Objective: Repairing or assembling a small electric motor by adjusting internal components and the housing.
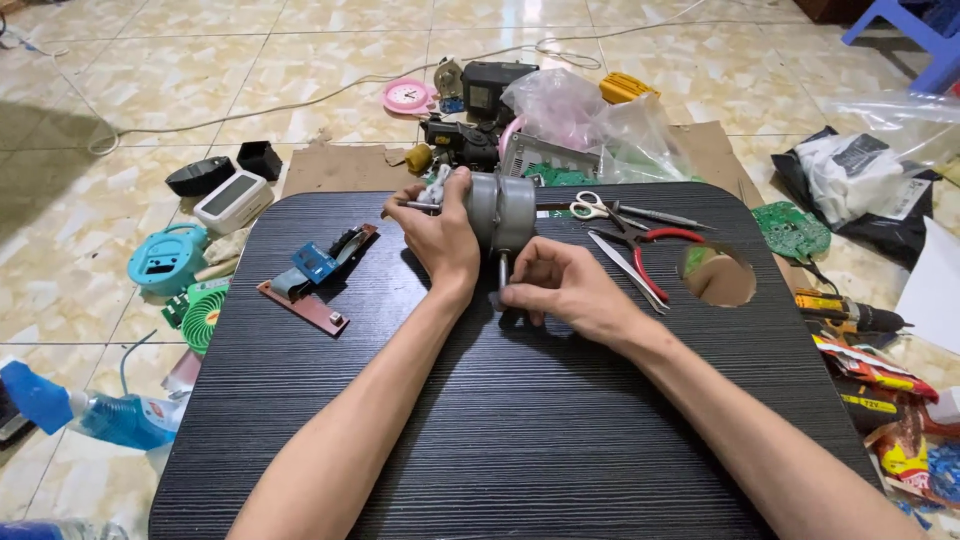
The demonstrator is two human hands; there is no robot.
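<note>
Looking down from the head view, I am seeing clear plastic bags (590, 125) behind the black table (520, 420), their contents too blurred to name. My left hand (440, 235) is clasping a grey fan motor (500, 210) at the table's far edge. My right hand (565, 290) is pinching its metal shaft (503, 268), which is pointing toward me.

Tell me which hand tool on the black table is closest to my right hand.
The red-handled pliers, lying just beyond the right hand. The white-handled scissors and the thin metal screwdriver lie farther back.
</note>
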